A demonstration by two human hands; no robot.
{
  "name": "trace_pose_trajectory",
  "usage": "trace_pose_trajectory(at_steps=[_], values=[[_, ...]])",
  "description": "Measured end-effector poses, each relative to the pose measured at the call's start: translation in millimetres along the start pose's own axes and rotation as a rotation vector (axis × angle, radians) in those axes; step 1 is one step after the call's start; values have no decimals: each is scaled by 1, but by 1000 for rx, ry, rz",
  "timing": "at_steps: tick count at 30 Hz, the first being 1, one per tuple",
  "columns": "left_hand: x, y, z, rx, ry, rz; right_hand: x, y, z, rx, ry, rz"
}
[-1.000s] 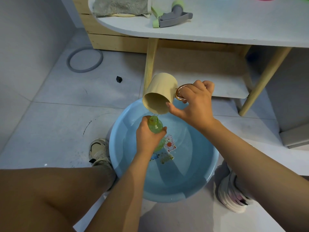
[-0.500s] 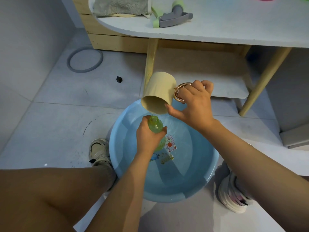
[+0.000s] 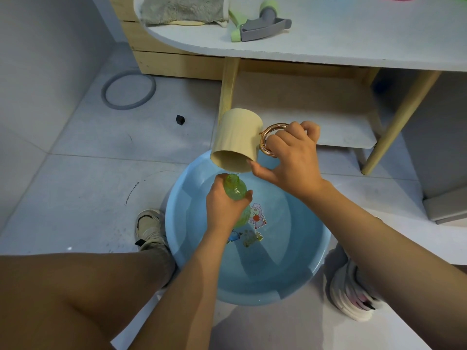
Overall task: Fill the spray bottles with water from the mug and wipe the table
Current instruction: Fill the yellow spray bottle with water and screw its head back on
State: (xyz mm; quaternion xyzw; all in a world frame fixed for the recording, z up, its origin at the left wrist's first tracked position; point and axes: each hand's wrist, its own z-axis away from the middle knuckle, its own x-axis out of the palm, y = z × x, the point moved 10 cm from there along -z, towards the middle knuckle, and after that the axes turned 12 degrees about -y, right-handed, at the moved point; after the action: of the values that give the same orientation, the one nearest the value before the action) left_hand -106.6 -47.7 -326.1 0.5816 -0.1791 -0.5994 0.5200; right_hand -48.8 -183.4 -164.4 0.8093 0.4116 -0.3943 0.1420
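The left hand grips a green spray bottle around its body, holding it upright over a blue basin on the floor. The right hand holds a beige mug by its gold ring handle, thumb against the rim, tipped mouth-down just above the bottle's open neck. A thin trickle seems to fall between them. On the bench lie a grey cloth and a spray head.
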Motion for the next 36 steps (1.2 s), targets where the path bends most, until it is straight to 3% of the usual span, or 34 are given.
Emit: trace_pose_trajectory(at_steps=[25, 30, 33, 36], values=[[-2, 3, -1, 11, 14, -7, -2, -9, 1, -67, -13, -8], [-3, 6, 0, 2, 13, 28, 6, 30, -1, 335, -131, -90], [-9, 10, 1, 12, 15, 55, 21, 64, 8, 645, -351, -151], [-16, 18, 3, 29, 13, 63, 34, 85, 23, 831, -529, -275]])
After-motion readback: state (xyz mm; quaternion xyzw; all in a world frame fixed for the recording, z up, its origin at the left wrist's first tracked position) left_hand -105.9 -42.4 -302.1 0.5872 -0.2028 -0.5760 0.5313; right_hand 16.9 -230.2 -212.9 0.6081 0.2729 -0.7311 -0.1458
